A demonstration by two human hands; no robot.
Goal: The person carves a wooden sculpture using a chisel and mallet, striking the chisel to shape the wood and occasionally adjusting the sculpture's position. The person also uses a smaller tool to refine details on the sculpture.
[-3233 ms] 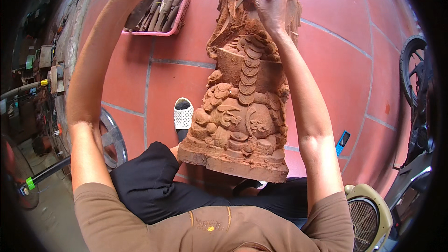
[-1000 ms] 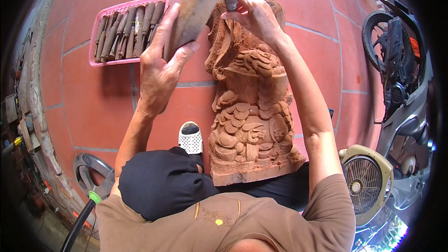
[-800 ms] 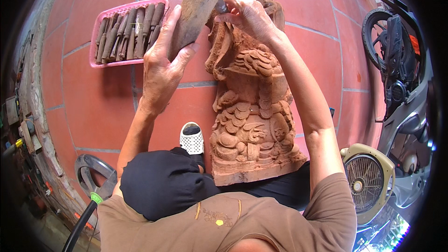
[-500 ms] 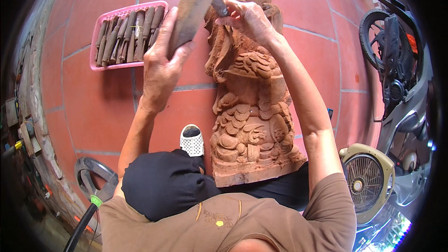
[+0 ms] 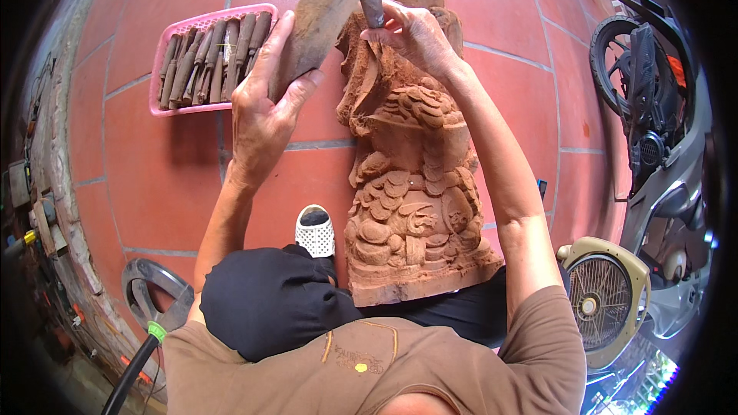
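My left hand (image 5: pixel 265 104) grips the lower end of a long flat wooden slab (image 5: pixel 327 11), thumb on one side and fingers along the other. The slab slants up to the right and runs out of the picture. My right hand (image 5: pixel 411 34) pinches a chisel (image 5: pixel 372 10) beside the slab's right edge; its dark round handle shows, the blade does not. Whether chisel and slab touch, I cannot tell. Beneath my hands a carved reddish-brown wooden statue (image 5: pixel 411 146) lies lengthwise on the floor, covered in deep relief, its near end by my legs.
A pink plastic basket (image 5: pixel 160 69) with several dark-handled tools stands at the left on the red tiled floor (image 5: pixel 154 184). One white perforated shoe (image 5: pixel 315 232) is near the statue. A box fan (image 5: pixel 603 300) and a motorbike (image 5: pixel 653 146) stand at the right, a black-handled device (image 5: pixel 157 300) at lower left.
The slab has shifted slightly right at its upper part and looks less blurred. The chisel handle has moved a little right and stands more upright. Both hands keep their holds.
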